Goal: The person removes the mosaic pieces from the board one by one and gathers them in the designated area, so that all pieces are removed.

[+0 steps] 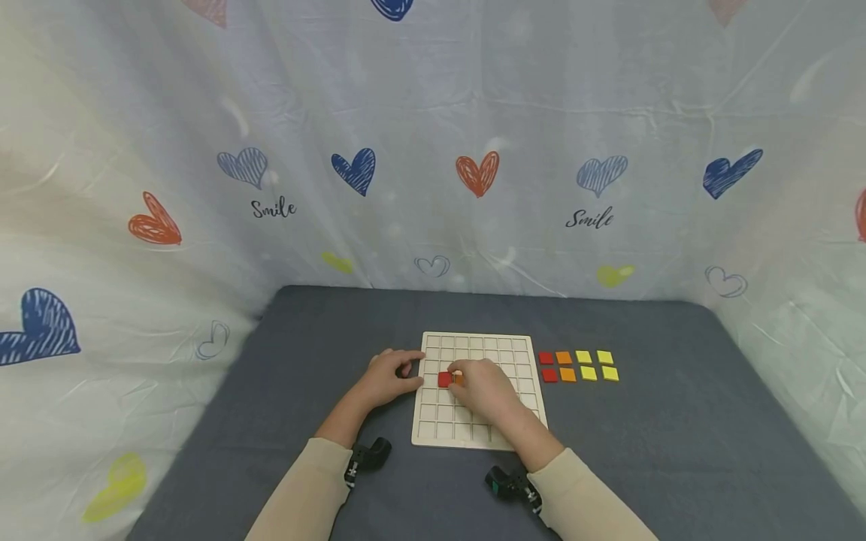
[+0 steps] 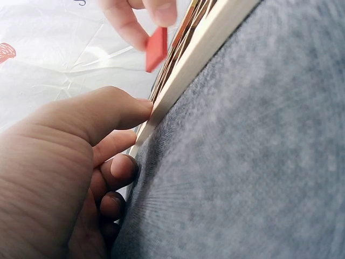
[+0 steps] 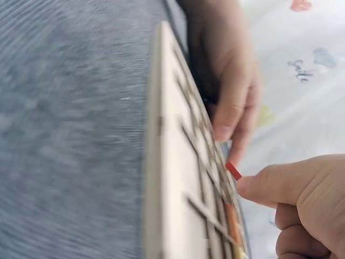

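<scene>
A pale wooden board [image 1: 433,432] with a square grid lies on the grey cloth. At its left edge is my left hand [image 1: 387,378], thumb and forefinger spread apart with their tips against the board's side, other fingers bent underneath. Over the left part of the grid, my right hand [image 1: 489,391] pinches a small red tile [image 2: 157,49] between thumb and fingertips. In the right wrist view this red tile [image 3: 233,171] is tilted, close over the grid. An orange tile [image 1: 458,380] sits on the board, partly covered by the right fingers.
Right of the board lie two red tiles [image 1: 546,358], two orange tiles [image 1: 564,358] and several yellow tiles [image 1: 586,357], in two rows. A grey cloth [image 1: 643,451] covers the table. A white curtain [image 1: 419,113] printed with hearts hangs behind and at both sides.
</scene>
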`<state>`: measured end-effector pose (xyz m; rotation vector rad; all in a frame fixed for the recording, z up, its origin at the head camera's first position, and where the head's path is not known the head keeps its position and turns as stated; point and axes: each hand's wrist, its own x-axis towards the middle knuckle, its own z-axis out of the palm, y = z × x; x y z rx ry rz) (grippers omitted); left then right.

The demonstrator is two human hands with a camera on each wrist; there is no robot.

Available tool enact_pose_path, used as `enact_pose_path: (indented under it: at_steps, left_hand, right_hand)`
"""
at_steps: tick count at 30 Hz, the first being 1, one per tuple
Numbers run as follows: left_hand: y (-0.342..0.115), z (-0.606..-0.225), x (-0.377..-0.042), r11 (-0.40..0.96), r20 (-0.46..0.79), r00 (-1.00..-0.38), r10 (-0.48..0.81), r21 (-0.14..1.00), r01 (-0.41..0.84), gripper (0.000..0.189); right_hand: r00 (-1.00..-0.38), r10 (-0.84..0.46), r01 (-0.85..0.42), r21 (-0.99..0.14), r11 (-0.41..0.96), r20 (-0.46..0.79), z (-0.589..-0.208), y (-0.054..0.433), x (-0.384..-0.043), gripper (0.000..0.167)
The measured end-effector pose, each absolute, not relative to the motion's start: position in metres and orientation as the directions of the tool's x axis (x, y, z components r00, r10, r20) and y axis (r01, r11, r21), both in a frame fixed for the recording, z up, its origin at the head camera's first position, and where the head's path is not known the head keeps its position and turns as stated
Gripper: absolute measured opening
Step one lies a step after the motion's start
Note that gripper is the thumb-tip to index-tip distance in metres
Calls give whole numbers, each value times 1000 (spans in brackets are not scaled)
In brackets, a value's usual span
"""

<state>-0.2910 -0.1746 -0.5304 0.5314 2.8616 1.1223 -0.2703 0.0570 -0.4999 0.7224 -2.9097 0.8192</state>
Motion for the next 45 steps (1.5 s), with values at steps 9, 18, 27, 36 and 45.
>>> enact_pose_path:
  at_steps: [9,18,27,36,45]
  left_hand:
    - [-175,-530,-291,685,104,-945,311,664,299,42]
    - [-176,-530,-294,690,111,-940,322,652,314,44]
    - [-172,-531,-293,690,96,-944,315,660,297,46]
    - [-174,-533,-292,679,112,-937,329,661,318,46]
    - [-178,-537,-293,689,110,-937,331,650,320,48]
  right_hand:
    - [-922,-373,-351,-624,698,103,-475,68,-272,27]
    - [-945,-315,-279,-717,638,87,-452,83,-271,31]
    - [-955,-286,-238,-775,585,78,-445,100,-271,36]
    - [-951,-270,-287,-748,598,149,-439,131,-266,35]
    - [-964,-210,-262,-696,669,161,-442,171,-260,35]
